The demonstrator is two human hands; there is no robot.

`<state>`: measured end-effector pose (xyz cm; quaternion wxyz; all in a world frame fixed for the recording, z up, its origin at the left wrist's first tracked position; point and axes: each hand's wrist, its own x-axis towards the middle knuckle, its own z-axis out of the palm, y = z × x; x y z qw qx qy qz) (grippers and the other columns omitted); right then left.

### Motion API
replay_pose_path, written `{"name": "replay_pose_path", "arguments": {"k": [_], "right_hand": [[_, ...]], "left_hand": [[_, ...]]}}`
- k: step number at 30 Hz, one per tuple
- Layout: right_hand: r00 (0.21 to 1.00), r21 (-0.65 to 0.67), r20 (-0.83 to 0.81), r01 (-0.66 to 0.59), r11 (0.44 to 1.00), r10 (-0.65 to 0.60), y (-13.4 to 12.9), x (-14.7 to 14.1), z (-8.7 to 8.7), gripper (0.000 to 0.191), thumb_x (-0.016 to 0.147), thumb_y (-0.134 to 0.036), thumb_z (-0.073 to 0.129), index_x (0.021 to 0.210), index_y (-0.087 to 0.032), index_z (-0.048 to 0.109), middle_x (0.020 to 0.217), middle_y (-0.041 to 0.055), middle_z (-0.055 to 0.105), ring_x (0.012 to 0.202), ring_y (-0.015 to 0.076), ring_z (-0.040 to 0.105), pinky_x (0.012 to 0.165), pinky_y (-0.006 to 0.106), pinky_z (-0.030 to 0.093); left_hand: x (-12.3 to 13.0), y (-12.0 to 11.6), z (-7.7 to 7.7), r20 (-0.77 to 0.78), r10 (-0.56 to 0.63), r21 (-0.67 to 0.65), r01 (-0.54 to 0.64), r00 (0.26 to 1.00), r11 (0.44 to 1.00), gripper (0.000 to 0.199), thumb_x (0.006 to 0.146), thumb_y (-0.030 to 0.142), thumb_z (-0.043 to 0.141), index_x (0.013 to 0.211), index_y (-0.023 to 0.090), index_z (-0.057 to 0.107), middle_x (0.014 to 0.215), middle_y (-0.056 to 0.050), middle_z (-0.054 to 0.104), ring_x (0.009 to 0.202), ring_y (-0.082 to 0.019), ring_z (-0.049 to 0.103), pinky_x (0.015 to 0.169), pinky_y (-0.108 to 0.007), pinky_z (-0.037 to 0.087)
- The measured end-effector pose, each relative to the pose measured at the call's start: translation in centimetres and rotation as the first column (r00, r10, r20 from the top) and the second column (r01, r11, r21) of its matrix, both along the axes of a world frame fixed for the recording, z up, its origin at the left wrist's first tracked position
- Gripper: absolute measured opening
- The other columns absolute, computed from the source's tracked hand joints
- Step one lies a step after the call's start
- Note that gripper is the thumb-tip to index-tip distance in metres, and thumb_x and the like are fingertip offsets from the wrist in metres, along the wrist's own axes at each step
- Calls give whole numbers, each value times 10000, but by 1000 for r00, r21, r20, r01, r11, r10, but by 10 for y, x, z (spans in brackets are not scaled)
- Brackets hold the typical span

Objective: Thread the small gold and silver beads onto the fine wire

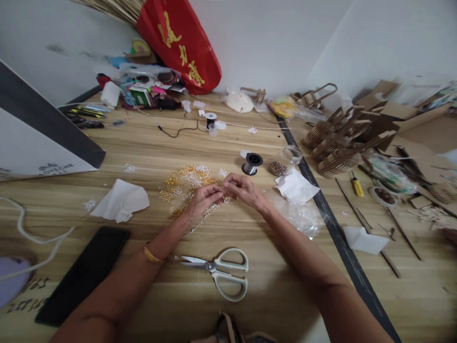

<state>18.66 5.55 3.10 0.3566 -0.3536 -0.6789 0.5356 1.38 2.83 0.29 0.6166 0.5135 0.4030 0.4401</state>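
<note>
Over the middle of the table my left hand (pixel 204 201) and my right hand (pixel 244 189) meet with their fingertips pinched together. What lies between the fingertips is too small to make out. A small shiny ring-like piece (pixel 226 200) shows just under them. From below my left hand a thin silver chain (pixel 200 222) trails toward me across the wood. Gold and silver jewelry findings (pixel 193 177) are heaped just beyond and to the left of my hands. Closer to me, scissors (pixel 214 267) with white handles lie with their blades slightly apart.
A spool of wire (pixel 252 163), a jar (pixel 292 154) and crumpled white paper (pixel 297 186) stand or lie to the right. At left are a white cloth-like sheet (pixel 122 201), a dark phone-like slab (pixel 84 276) and a box (pixel 39 133). Small woven baskets (pixel 342 143) crowd the far right.
</note>
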Motion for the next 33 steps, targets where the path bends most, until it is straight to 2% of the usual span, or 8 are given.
{"name": "replay_pose_path", "arguments": {"k": [5, 10, 14, 18, 24, 31, 33], "right_hand": [[981, -179, -188, 6, 984, -40, -1, -5, -6, 356, 803, -516, 643, 772, -188, 509, 487, -90, 401, 421, 64, 365, 432, 199, 390], [940, -326, -318, 13, 945, -123, 2, -7, -15, 384, 764, -528, 686, 761, -205, 477, 472, -118, 257, 399, 53, 220, 387, 182, 324], [932, -329, -323, 52, 943, -164, 2, -9, -21, 406, 745, -551, 692, 758, -209, 474, 491, -113, 249, 408, 56, 219, 390, 186, 317], [931, -307, -321, 70, 949, -172, 0, -13, -25, 412, 737, -564, 690, 763, -204, 493, 490, -109, 281, 408, 57, 257, 399, 191, 328], [921, -273, -336, 106, 956, -198, -2, -17, -27, 406, 744, -542, 697, 725, -190, 496, 497, -96, 338, 420, 50, 296, 411, 189, 321], [926, -295, -302, 136, 946, -228, -3, -18, -26, 416, 719, -560, 707, 744, -192, 515, 476, -103, 338, 407, 55, 317, 408, 198, 348], [931, -285, -285, 146, 947, -229, -3, -17, -25, 412, 718, -558, 707, 749, -191, 523, 472, -101, 356, 403, 58, 331, 411, 205, 372]], "left_hand": [[0, -1, -1, 4, -69, 9, 69, 998, 998, 242, 689, 310, 757, 840, 140, 675, 836, -60, 705, 785, -163, 635, 731, -282, 480], [0, 0, -1, -13, -40, 34, 40, 999, 999, 255, 731, 368, 708, 845, 140, 710, 698, -36, 684, 658, -141, 616, 651, -266, 485], [2, -1, -1, -13, -54, 52, 55, 998, 997, 251, 740, 372, 702, 830, 138, 715, 704, -43, 692, 644, -137, 623, 633, -263, 503], [5, -2, -4, -7, -56, 40, 56, 998, 998, 279, 668, 363, 766, 823, 140, 702, 767, -48, 718, 643, -137, 636, 636, -271, 528], [7, -1, -6, -83, -29, 103, 37, 996, 994, 244, 630, 283, 796, 802, 132, 711, 756, -50, 709, 706, -151, 643, 683, -265, 510], [6, -1, -11, -186, 42, 209, -2, 982, 978, 173, 716, 288, 726, 791, 133, 722, 773, -67, 713, 714, -165, 634, 686, -268, 492], [5, -2, -11, -235, 64, 275, 3, 970, 961, 130, 760, 258, 681, 807, 144, 721, 789, -66, 708, 728, -165, 632, 687, -265, 483]]}}
